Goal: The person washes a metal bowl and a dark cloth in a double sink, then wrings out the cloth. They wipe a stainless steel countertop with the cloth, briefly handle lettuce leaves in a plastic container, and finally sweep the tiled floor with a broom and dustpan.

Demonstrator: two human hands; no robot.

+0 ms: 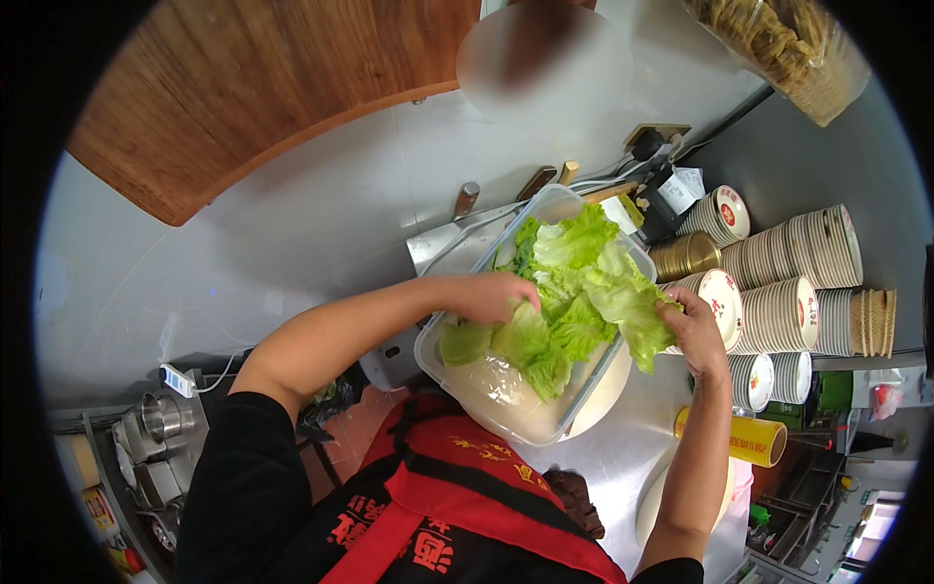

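A clear plastic tub (pixel 572 409) stands in front of me on a steel counter. Green lettuce leaves (pixel 584 292) lie heaped in it and over its right rim. My left hand (pixel 494 296) reaches in from the left, its fingers closed on lettuce near the tub's left side. On the right, my right hand (pixel 695 331) pinches the edge of a large leaf hanging outside the rim. In the near end of the tub, glossy clear film covers something pale and round (pixel 491 382). A white round plate-like thing (pixel 601 404) shows partly beneath the tub's right side.
Stacked bowls (pixel 778 316) crowd the right side, beside a brass-coloured round container (pixel 686 255). A yellow roll (pixel 735 438) lies near my right forearm. Knives with wooden handles (pixel 537 182) stand in a holder behind the tub. Metal pots (pixel 161 417) sit at lower left.
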